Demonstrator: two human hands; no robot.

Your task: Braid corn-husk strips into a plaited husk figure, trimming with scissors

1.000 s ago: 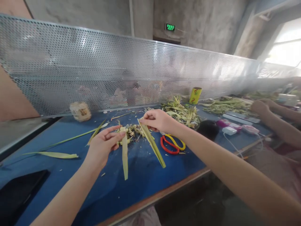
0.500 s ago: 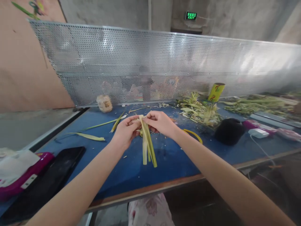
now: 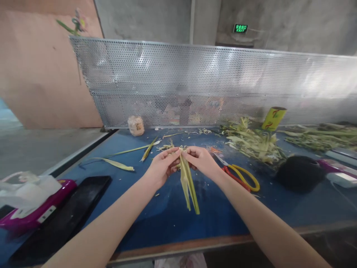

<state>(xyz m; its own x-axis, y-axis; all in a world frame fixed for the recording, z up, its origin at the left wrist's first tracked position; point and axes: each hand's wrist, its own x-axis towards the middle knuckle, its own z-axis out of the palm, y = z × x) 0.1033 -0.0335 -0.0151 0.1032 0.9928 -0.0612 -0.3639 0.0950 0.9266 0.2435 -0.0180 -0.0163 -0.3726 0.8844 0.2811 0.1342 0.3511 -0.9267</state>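
Note:
Over the middle of the blue table, my left hand [image 3: 165, 163] and my right hand [image 3: 201, 160] meet, both pinching the top of a small bunch of pale green leaf strips [image 3: 187, 182]. The strips hang down toward me, split into two main tails. My fingertips hide most of the bunch's upper end. Scissors [image 3: 240, 176] with red and yellow handles lie just beyond my right wrist, partly behind the forearm. Behind my hands are some thin fibre scraps [image 3: 166, 145].
Loose leaves [image 3: 117, 163] lie at left, near a black tray-like slab [image 3: 67, 212] and a purple device [image 3: 41, 208]. A pile of leaf strips [image 3: 253, 141], a yellow tube [image 3: 274, 118] and a black thread spool [image 3: 299, 173] stand at right. A perforated metal screen [image 3: 156, 82] closes the back.
The view has shifted, uncovering more of the scissors. My hands have drawn closer together at the top of the bunch, and its tails hang differently, with fewer ends showing.

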